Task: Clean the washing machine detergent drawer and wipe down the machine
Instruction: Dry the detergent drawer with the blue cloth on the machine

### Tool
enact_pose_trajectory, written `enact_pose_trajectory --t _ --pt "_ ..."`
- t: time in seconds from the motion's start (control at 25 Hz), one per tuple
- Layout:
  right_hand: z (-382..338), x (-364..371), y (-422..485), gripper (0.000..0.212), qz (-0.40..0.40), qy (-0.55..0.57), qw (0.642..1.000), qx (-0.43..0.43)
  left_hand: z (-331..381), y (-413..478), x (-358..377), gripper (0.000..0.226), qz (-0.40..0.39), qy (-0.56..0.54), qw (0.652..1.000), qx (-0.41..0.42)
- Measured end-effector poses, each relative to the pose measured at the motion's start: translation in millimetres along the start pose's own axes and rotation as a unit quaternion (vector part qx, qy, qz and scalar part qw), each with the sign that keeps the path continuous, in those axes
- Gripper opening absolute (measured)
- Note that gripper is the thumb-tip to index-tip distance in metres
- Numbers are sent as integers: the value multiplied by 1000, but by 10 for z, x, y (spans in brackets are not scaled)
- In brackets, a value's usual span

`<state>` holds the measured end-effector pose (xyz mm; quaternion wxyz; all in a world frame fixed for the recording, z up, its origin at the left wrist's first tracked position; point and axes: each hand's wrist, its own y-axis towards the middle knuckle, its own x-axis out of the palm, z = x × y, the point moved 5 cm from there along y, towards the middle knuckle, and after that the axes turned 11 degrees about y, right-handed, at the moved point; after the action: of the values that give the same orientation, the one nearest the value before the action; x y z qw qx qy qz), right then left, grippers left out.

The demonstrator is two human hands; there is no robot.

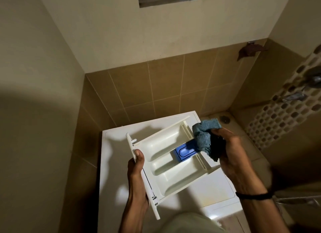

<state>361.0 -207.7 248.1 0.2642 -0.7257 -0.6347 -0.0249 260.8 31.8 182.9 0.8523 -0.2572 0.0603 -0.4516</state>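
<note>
Over the washing machine's point(118, 156) white top, the head view showed the detergent drawer point(166, 170) held clear of the machine and tilted. The left hand point(137, 172) was clamped on its front panel, thumb on the upper edge. The right hand point(231, 154) had its fingers curled round a bunched blue cloth point(204, 138) at the drawer's far end, beside the blue insert point(186, 152). That one-handed hold looked risky to me: a hard wipe could twist the drawer loose or pop the insert out. Nearby were a floor drain point(225, 118) and wall taps point(293, 97), and close walls hemmed the elbows.
</note>
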Motion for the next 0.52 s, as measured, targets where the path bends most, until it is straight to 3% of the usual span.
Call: enact_pose_trajectory --t 0.12,0.16,0.24,0.36,0.48,0.52 --pt "35 4 16 17 34 -29 992 -120 5 -15 3 84 1 29 999 21" --pt "-1 76 -6 21 23 -92 978 -185 8 -31 9 77 6 48 998 33" --pt "76 404 -75 23 -27 -249 923 -293 37 -80 58 63 6 99 992 79" --pt "475 898 -290 6 -90 -361 850 -373 64 -169 165 71 1 187 971 148" --pt "683 1101 -472 28 -198 -457 711 -496 42 -193 138 71 15 149 976 156" --pt "691 1055 -374 29 -230 -477 703 -475 68 -195 110 71 23 153 974 168"
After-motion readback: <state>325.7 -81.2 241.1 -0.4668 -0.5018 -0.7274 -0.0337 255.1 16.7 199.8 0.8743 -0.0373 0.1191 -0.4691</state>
